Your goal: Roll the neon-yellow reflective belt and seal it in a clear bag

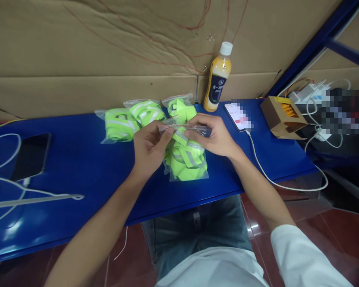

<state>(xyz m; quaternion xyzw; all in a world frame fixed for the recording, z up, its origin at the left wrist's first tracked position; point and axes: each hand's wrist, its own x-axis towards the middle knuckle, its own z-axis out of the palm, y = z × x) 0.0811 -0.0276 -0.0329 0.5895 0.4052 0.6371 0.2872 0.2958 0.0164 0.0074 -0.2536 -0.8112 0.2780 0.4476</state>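
Observation:
A clear plastic bag [188, 161] stuffed with a neon-yellow reflective vest lies on the blue table [86, 167] in front of me. My left hand [149, 147] pinches the left end of the bag's open top edge. My right hand [215, 135] pinches the right end of that same edge. Both hands are closed on the bag's mouth. Behind them sit three more bagged neon vests [119, 124], [146, 111], [181, 107] side by side.
A bottle of orange drink [217, 79] stands against the cardboard wall. A phone [238, 115] on a white cable and a small cardboard box [283, 116] lie to the right. A dark phone [31, 156] with white cables and a zip tie [32, 199] lie on the left.

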